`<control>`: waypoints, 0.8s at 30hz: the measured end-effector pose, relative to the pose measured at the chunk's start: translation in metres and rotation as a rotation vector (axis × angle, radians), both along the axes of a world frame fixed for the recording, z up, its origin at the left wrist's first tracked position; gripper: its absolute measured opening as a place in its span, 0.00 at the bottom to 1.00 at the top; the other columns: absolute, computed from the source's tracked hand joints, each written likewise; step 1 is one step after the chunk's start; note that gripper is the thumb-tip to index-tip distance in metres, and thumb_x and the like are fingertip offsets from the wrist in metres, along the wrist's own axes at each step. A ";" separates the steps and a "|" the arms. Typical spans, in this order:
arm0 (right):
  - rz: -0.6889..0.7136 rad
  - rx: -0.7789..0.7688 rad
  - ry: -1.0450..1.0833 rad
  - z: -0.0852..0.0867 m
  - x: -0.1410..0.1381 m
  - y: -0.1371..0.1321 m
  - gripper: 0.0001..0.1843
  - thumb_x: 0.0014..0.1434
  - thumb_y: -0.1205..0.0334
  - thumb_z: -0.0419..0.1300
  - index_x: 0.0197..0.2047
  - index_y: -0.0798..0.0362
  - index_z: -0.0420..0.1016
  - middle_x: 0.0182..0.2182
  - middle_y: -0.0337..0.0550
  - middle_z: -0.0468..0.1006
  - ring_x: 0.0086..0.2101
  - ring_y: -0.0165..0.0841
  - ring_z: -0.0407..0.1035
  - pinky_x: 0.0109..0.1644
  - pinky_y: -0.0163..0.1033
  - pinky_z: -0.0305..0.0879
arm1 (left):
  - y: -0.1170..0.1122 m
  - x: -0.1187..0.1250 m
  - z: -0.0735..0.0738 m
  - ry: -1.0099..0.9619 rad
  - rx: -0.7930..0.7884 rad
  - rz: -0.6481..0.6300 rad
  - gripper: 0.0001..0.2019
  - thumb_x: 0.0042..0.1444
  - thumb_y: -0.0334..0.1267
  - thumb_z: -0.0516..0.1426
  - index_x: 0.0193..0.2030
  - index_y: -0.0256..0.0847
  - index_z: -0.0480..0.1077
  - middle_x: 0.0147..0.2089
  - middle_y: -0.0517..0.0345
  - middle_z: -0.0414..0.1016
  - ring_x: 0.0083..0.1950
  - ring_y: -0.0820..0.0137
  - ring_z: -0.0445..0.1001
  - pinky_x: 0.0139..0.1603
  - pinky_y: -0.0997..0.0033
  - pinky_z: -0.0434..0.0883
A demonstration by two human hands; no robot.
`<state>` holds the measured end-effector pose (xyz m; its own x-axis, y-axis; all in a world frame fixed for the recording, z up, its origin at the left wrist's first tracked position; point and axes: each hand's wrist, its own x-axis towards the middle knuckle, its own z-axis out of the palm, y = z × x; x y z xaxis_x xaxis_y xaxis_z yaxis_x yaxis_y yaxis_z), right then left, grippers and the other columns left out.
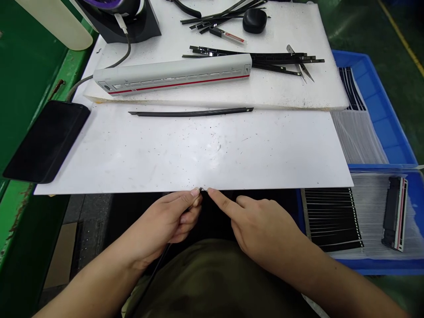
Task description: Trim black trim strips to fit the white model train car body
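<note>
At the front edge of the white board, my left hand (180, 216) pinches the end of a thin black strip (163, 259), whose length trails down below the wrist toward my lap. The strip's tip pokes out between thumb and forefinger. My right hand (256, 216) is beside it, forefinger stretched toward that tip and the other fingers curled under. A tiny shiny point shows at the right fingertip; what the curled fingers hold, if anything, is hidden. Another slim black strip (191, 113) lies on the board ahead of both hands.
A white model train car shell (175, 73) rests on a foam slab (298, 95) with black strips, tweezers (301, 64), a craft knife (228, 35) and a black case (254, 20). At left lies a phone (46, 141). Blue bins (391, 106) with parts stand right. Dark specks dot the board.
</note>
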<state>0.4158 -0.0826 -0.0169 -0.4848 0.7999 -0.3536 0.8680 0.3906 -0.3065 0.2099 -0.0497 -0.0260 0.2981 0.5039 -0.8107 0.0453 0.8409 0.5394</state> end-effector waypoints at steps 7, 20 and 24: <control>-0.021 0.136 -0.084 -0.006 -0.007 -0.012 0.43 0.62 0.70 0.54 0.76 0.38 0.45 0.29 0.37 0.69 0.19 0.32 0.61 0.22 0.39 0.38 | 0.003 -0.001 -0.002 -0.042 0.005 0.000 0.20 0.60 0.53 0.59 0.28 0.39 0.64 0.21 0.68 0.52 0.19 0.82 0.44 0.15 0.84 0.45; -0.290 -0.027 0.427 -0.006 0.021 -0.010 0.32 0.70 0.69 0.44 0.75 0.45 0.52 0.40 0.41 0.76 0.36 0.37 0.72 0.44 0.43 0.68 | -0.015 -0.011 0.007 -0.172 0.050 0.012 0.16 0.62 0.51 0.57 0.34 0.39 0.72 0.20 0.64 0.60 0.19 0.80 0.50 0.17 0.82 0.51; -0.270 -0.035 0.399 -0.003 0.017 -0.009 0.34 0.68 0.70 0.44 0.75 0.44 0.51 0.39 0.42 0.76 0.36 0.38 0.72 0.42 0.43 0.68 | -0.009 -0.013 0.006 -0.184 -0.019 0.042 0.20 0.63 0.53 0.54 0.32 0.37 0.72 0.21 0.62 0.60 0.19 0.80 0.50 0.18 0.80 0.50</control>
<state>0.4330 -0.0915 -0.0200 -0.3647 0.9069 -0.2111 0.7492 0.1512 -0.6449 0.1968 -0.0582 -0.0202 0.4214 0.5040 -0.7540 -0.0879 0.8502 0.5191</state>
